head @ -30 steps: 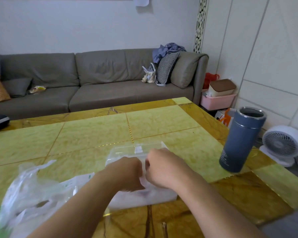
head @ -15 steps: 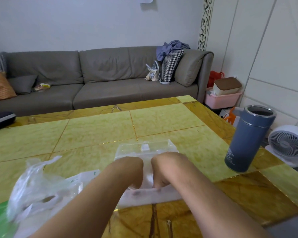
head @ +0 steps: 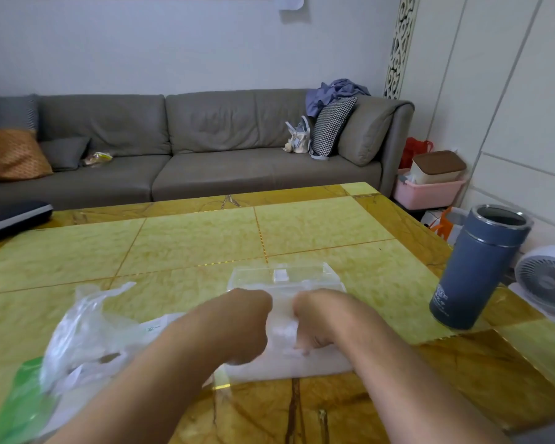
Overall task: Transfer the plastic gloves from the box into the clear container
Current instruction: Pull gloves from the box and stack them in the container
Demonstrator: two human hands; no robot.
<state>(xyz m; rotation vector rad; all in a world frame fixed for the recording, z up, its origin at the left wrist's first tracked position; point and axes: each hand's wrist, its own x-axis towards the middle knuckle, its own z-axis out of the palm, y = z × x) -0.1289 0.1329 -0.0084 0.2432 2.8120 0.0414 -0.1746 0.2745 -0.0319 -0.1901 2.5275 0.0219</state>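
The clear container [head: 314, 277] stands on the table in front of me, its far lid edge showing a small white latch. A whitish stack of plastic gloves [head: 281, 334] fills it. My left hand [head: 237, 322] and my right hand [head: 324, 318] are both down in the container, fingers curled onto the gloves, pressing them. To the left lies the green and white glove box [head: 16, 408] with a crumpled clear plastic wrap [head: 84, 334] on top of it.
A blue open flask [head: 474, 267] stands at the right on the yellow marble table [head: 189, 241]. A white fan [head: 548, 280] sits on the floor beyond the table's right edge. A grey sofa fills the background, a dark flat object [head: 10, 216] lies far left.
Both hands have pushed lower into the container and moved slightly apart. The camera has tilted up and shifted a little.
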